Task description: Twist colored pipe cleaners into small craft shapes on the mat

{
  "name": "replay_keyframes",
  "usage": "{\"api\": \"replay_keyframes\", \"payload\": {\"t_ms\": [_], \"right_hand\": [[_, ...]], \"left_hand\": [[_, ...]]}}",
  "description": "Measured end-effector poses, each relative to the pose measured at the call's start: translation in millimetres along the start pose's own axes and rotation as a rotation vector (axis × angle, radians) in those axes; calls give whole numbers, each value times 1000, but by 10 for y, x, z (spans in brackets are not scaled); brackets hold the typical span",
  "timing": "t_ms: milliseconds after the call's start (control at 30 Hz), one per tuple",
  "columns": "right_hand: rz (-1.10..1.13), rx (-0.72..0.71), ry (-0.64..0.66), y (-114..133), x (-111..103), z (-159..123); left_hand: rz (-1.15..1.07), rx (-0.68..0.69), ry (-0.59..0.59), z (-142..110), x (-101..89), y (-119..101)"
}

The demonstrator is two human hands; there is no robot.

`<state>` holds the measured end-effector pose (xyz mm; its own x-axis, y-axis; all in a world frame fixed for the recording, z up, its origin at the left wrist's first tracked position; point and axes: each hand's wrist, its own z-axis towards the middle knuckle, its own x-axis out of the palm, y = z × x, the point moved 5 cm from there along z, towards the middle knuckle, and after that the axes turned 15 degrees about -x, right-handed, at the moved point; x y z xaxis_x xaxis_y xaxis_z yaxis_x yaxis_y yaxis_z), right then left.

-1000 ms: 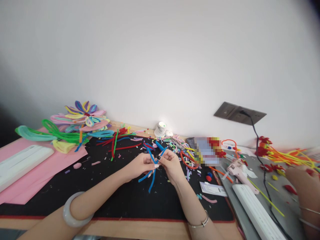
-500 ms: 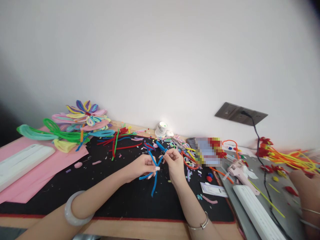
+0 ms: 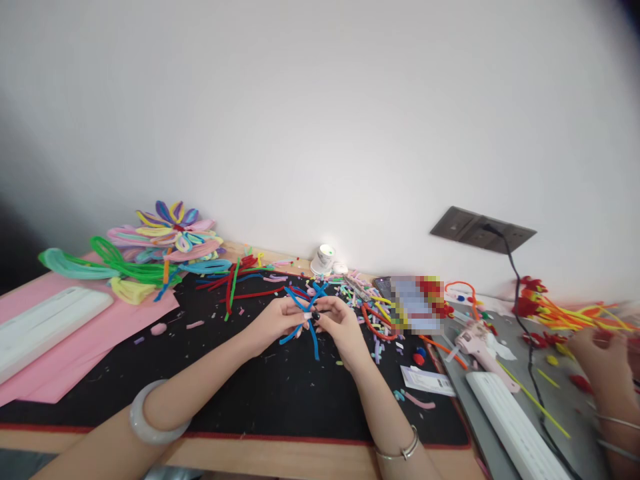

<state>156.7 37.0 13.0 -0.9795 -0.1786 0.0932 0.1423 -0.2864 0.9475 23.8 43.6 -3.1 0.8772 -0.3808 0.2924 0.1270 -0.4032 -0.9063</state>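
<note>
Several blue pipe cleaners [image 3: 315, 343] cross each other between my two hands, above the black mat [image 3: 240, 400]. My left hand [image 3: 283, 322] pinches them near the crossing, thumb against fingers. My right hand [image 3: 340, 327], with dark nails, is closed on the same crossing from the other side, its fingertips touching those of the left. Blue ends stick out upward past the fingers and two hang down below. The exact join is hidden by the fingertips. Just behind lie small blue and red pieces.
Pipe-cleaner flowers [image 3: 175, 230] and pink paper [image 3: 90, 353] lie at left. A paper cup [image 3: 323, 259] stands at the wall. Right are cut scraps, a phone [image 3: 415, 303], a glue gun [image 3: 483, 353], a power strip [image 3: 515, 420] and another person's hand [image 3: 603, 367].
My right fingers have come down to the crossing and meet the left ones. The blue pipe cleaners have shifted up slightly and turned. The other person's hand has moved left.
</note>
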Motion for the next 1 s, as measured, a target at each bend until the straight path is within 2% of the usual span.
{"api": "replay_keyframes", "payload": {"t_ms": [100, 200, 333, 433, 767, 1000], "right_hand": [[21, 118, 109, -76, 58, -36], [70, 207, 192, -129, 96, -69], [137, 169, 134, -100, 66, -49], [156, 166, 77, -91, 28, -35], [230, 92, -126, -51, -102, 15], [173, 48, -80, 36, -85, 23]], "left_hand": [[-14, -9, -54, -9, -41, -12], [-60, -7, -7, -26, -30, -23], [-170, 0, 98, -48, 7, -61], [-202, -6, 120, -59, 16, -91], [58, -45, -29, -24, -50, -13], [275, -77, 24, -44, 3, -1]]}}
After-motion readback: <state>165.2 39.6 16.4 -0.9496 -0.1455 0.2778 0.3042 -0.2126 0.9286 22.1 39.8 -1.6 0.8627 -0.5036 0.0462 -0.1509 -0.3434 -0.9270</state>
